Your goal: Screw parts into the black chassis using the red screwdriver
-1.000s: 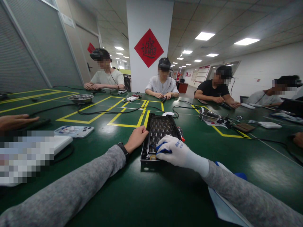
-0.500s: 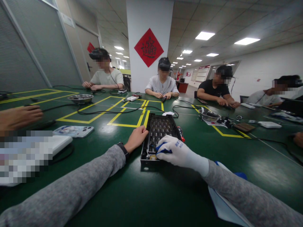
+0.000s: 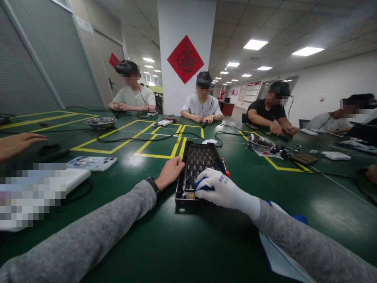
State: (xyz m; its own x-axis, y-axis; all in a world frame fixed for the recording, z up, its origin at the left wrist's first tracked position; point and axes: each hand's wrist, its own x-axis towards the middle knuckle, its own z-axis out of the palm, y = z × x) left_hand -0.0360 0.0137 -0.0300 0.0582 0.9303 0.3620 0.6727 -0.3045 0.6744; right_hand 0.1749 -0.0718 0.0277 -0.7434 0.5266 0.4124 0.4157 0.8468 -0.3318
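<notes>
On the green table before me lies a black oblong case (image 3: 203, 159) with rows of small shiny pieces inside. My left hand (image 3: 171, 171), bare and with a dark band at its wrist, has its fingers curled on the case's left edge. A white glove with blue fingertips covers my right hand (image 3: 216, 188), whose fingers are bent together over the near end of the case. Whatever they pinch is hidden. Small brassy and dark parts (image 3: 190, 195) show in the case's near compartment, beside the gloved fingertips. A red-and-clear object (image 3: 226, 167) lies against the case's right side.
Left of me are a phone (image 3: 92, 163), a white box (image 3: 78, 177) and a co-worker's hand (image 3: 22, 144). Metal bowls (image 3: 100, 122) and cables (image 3: 141, 138) lie farther off. A blue-and-white glove (image 3: 278, 251) is under my right forearm. Several people sit around the table.
My hands and the case look unmoved. At the left, the co-worker's hand has shifted back and flattened, uncovering a dark object. The seated people across have moved their hands slightly.
</notes>
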